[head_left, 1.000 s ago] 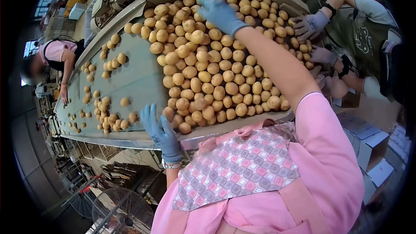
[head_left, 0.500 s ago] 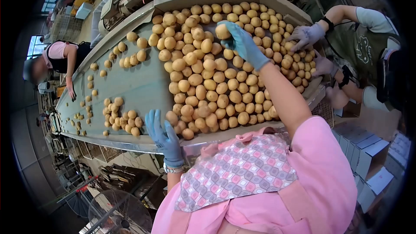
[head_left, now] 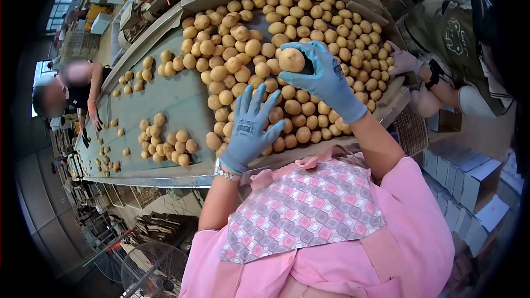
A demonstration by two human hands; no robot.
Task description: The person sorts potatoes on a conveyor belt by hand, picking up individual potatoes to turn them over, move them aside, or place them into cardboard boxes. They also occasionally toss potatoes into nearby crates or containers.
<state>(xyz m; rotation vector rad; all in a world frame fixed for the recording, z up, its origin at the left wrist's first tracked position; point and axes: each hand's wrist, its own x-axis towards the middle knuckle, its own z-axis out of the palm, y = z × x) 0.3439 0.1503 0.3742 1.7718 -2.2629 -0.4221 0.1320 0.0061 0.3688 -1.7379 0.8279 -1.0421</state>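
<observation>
In a blue glove, my right hand point(head_left: 329, 80) pinches a large potato point(head_left: 291, 60) between thumb and fingers, raised over the crowded potatoes point(head_left: 302, 107). My left hand point(head_left: 251, 131), gloved the same way, is over the near side of the pile. Its fingers are spread and point away from me, with nothing in them; a bracelet circles the wrist. Round tan potatoes lie packed on the right half of the green conveyor belt point(head_left: 185, 91), partly hidden beneath both hands.
A small potato cluster point(head_left: 165, 143) and scattered ones lie on the belt's left. A co-worker in a green apron point(head_left: 441, 38) stands at the right end, another person point(head_left: 80, 80) at the far left. White boxes point(head_left: 469, 179) stand at lower right, a fan point(head_left: 154, 270) at lower left.
My right hand has drawn nearer with the potato. My left hand has moved right, from the belt's near edge to over the pile. The right co-worker has lifted one hand off the potatoes.
</observation>
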